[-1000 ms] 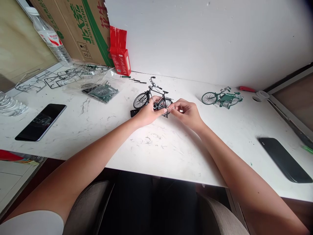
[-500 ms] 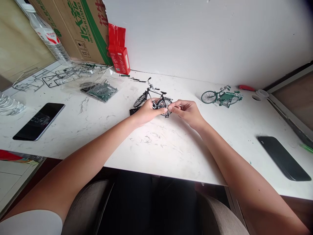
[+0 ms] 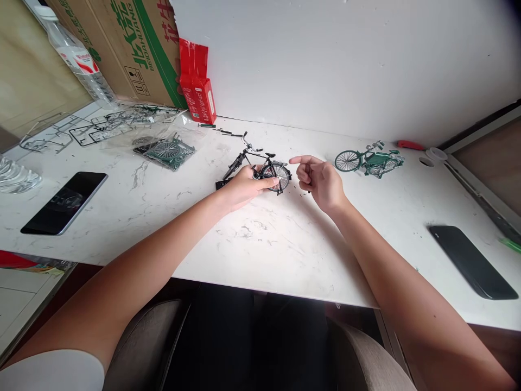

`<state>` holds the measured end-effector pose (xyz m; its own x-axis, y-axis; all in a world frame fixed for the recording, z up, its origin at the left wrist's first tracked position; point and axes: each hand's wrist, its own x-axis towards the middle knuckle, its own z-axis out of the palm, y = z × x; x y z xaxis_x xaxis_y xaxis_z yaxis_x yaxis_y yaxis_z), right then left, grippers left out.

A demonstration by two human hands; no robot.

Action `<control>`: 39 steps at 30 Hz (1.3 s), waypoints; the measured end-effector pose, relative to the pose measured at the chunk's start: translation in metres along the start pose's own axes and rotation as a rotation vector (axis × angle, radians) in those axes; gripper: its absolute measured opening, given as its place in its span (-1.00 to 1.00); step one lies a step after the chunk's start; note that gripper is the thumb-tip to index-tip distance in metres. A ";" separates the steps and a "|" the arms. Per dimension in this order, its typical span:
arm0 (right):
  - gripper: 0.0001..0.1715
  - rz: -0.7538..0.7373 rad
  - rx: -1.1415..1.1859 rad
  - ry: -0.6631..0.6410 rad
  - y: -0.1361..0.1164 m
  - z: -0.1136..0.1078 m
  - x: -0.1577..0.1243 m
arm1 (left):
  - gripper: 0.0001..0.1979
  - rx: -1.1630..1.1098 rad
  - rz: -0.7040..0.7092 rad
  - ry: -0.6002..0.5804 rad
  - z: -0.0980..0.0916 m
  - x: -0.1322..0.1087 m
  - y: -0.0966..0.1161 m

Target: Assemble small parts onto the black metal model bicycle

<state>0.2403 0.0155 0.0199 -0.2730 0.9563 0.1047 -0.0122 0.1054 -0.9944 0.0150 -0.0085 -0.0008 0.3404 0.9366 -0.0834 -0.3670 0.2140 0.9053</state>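
Observation:
A small black model bicycle (image 3: 266, 163) stands on the white marbled table (image 3: 264, 244). My left hand (image 3: 244, 185) is closed on it, gripping near the rear wheel and frame. My right hand (image 3: 321, 180) hovers just right of the rear wheel and does not touch the bicycle. Its index finger points left and the other fingers are curled; whether they hold a small part is hidden. A black base piece (image 3: 222, 184) peeks out beside my left wrist.
A green model bicycle (image 3: 368, 160) stands at the right. Bagged green parts (image 3: 165, 149) and plastic sprues (image 3: 93, 127) lie at the back left, near a red box (image 3: 197, 92), cardboard carton (image 3: 122, 43) and bottle (image 3: 77, 57). Phones lie left (image 3: 65, 202) and right (image 3: 472, 263).
My right hand has let go of the rear wheel area and drawn back to the right, index finger now extended. My left hand has turned the black bicycle slightly and keeps its hold.

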 end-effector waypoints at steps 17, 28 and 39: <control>-0.32 -0.043 -0.172 0.165 -0.001 -0.005 -0.001 | -0.75 -0.007 -0.005 0.079 0.000 0.002 0.002; -0.51 -0.080 -0.336 0.100 0.011 -0.016 0.004 | -0.74 -0.032 0.003 0.087 0.000 0.001 0.004; -0.61 -0.464 -0.404 0.229 0.009 -0.004 -0.001 | -0.79 -0.038 0.008 0.095 0.002 -0.001 0.005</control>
<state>0.2443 0.0169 0.0107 -0.1138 0.8159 0.5669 0.2954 0.5726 -0.7647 0.0143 -0.0084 0.0044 0.2538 0.9602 -0.1170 -0.4023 0.2148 0.8900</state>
